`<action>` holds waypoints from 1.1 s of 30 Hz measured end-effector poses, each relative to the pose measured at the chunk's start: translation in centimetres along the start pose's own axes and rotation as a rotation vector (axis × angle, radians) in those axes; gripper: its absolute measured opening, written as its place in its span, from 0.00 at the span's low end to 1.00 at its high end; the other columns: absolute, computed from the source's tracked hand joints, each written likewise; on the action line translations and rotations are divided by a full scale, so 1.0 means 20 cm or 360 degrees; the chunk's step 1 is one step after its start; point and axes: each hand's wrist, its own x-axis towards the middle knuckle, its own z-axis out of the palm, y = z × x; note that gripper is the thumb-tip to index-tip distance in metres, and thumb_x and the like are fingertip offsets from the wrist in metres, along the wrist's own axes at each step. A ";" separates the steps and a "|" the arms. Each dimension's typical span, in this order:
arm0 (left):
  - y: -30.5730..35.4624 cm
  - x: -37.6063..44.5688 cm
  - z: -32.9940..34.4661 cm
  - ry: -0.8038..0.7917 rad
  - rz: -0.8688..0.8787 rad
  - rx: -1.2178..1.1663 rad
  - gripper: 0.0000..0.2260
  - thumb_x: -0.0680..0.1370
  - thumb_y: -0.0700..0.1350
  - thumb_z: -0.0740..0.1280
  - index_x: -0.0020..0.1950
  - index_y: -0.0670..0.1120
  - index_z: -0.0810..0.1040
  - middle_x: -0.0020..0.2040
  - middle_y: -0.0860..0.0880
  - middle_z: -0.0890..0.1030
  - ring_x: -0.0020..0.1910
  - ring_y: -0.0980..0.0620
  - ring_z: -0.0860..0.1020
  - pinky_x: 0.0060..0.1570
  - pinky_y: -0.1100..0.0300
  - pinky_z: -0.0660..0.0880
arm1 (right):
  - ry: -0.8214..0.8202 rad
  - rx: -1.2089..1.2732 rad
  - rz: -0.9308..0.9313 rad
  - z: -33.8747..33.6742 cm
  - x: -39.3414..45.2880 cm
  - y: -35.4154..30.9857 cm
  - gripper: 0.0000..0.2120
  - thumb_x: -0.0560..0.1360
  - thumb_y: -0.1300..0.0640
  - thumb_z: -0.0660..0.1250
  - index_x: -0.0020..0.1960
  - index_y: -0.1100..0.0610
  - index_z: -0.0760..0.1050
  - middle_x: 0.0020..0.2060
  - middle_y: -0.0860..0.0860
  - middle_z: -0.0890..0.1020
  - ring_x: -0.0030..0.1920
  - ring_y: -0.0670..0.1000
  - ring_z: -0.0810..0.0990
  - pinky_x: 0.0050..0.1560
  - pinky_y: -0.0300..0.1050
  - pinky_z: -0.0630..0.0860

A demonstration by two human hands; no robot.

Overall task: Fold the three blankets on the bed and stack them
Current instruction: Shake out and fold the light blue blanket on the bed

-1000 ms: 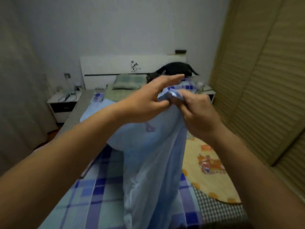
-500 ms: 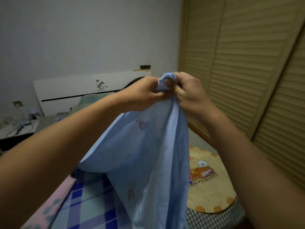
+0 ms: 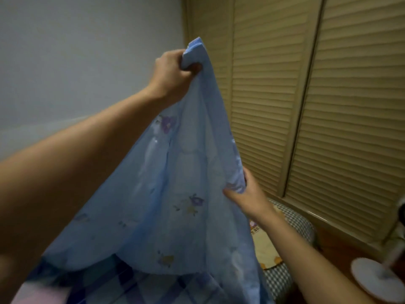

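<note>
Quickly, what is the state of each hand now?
Left hand: grips the top corner of the light blue blanket.
Right hand: pinches the blanket's right edge, lower down.

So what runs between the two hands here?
In the head view, the light blue blanket's edge: left hand grips its raised corner, right hand pinches the same edge lower down.

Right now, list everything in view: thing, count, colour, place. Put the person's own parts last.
light blue blanket: one, floral print, held up mid-frame
plaid blanket: one, blue check, on the bed below
yellow blanket: one, cartoon print, bed's right side
checked sheet: one, black-and-white, bed edge
louvred doors: tan, right
wall: pale grey, left
round stand base: one, white, floor lower right
left hand: grips the blanket's top corner
right hand: pinches its right edge, lower
</note>
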 end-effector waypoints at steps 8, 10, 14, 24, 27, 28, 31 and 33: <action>-0.04 0.05 -0.12 0.0050 0.0110 -0.0070 0.04 0.75 0.50 0.68 0.45 0.50 0.80 0.40 0.53 0.76 0.39 0.58 0.70 0.37 0.61 0.67 | 0.0281 -0.0513 -0.0447 -0.02 -0.03 0.05 0.31 0.71 0.53 0.75 0.63 0.35 0.60 0.65 0.42 0.71 0.56 0.51 0.80 0.50 0.56 0.81; -0.07 0.05 -0.16 0.0058 0.0087 -0.0055 0.07 0.76 0.49 0.68 0.47 0.47 0.81 0.41 0.52 0.77 0.40 0.57 0.71 0.38 0.60 0.68 | 0.0327 -0.0588 -0.0593 -0.03 0.03 0.01 0.33 0.71 0.57 0.76 0.63 0.34 0.61 0.66 0.42 0.70 0.55 0.49 0.80 0.48 0.49 0.80; -0.14 0.06 -0.24 0.0055 0.0060 -0.0132 0.08 0.75 0.51 0.68 0.46 0.47 0.81 0.40 0.52 0.76 0.39 0.57 0.70 0.39 0.59 0.68 | 0.0159 -0.0809 -0.0681 -0.04 0.10 0.00 0.25 0.69 0.63 0.76 0.57 0.40 0.73 0.58 0.44 0.74 0.55 0.45 0.78 0.51 0.45 0.80; -0.33 0.07 -0.41 0.0239 -0.0081 0.0097 0.07 0.78 0.52 0.68 0.47 0.49 0.80 0.40 0.51 0.76 0.39 0.56 0.70 0.35 0.58 0.65 | -0.0384 -0.1055 0.0407 -0.07 -0.19 0.45 0.11 0.72 0.45 0.73 0.48 0.51 0.83 0.42 0.47 0.86 0.44 0.44 0.84 0.44 0.41 0.80; -0.48 0.09 -0.46 0.0377 -0.0235 0.0184 0.11 0.77 0.52 0.67 0.51 0.46 0.81 0.43 0.51 0.78 0.43 0.56 0.74 0.39 0.59 0.68 | -0.0185 -0.1165 0.0626 -0.26 -0.28 0.66 0.09 0.71 0.48 0.74 0.42 0.54 0.84 0.35 0.49 0.85 0.40 0.50 0.84 0.35 0.40 0.73; -0.52 0.10 -0.47 0.0423 -0.0294 0.0180 0.12 0.76 0.53 0.67 0.52 0.45 0.81 0.43 0.51 0.78 0.44 0.56 0.74 0.41 0.59 0.69 | -0.0188 -0.1157 0.0727 -0.31 -0.31 0.70 0.10 0.70 0.49 0.75 0.38 0.55 0.83 0.31 0.49 0.83 0.37 0.51 0.83 0.34 0.42 0.70; -0.61 0.09 -0.45 0.0460 -0.0430 0.0134 0.11 0.75 0.51 0.66 0.49 0.45 0.81 0.43 0.51 0.78 0.44 0.56 0.74 0.42 0.57 0.72 | -0.0255 -0.1257 0.0827 -0.33 -0.41 0.77 0.18 0.75 0.53 0.73 0.28 0.52 0.74 0.21 0.44 0.75 0.29 0.47 0.75 0.31 0.43 0.62; -0.65 0.07 -0.42 0.0423 -0.0494 0.0218 0.08 0.76 0.50 0.66 0.47 0.47 0.80 0.42 0.50 0.77 0.44 0.55 0.74 0.40 0.58 0.69 | -0.0109 -0.1231 0.0855 -0.35 -0.44 0.78 0.18 0.77 0.53 0.70 0.29 0.49 0.75 0.22 0.43 0.76 0.29 0.45 0.75 0.32 0.43 0.65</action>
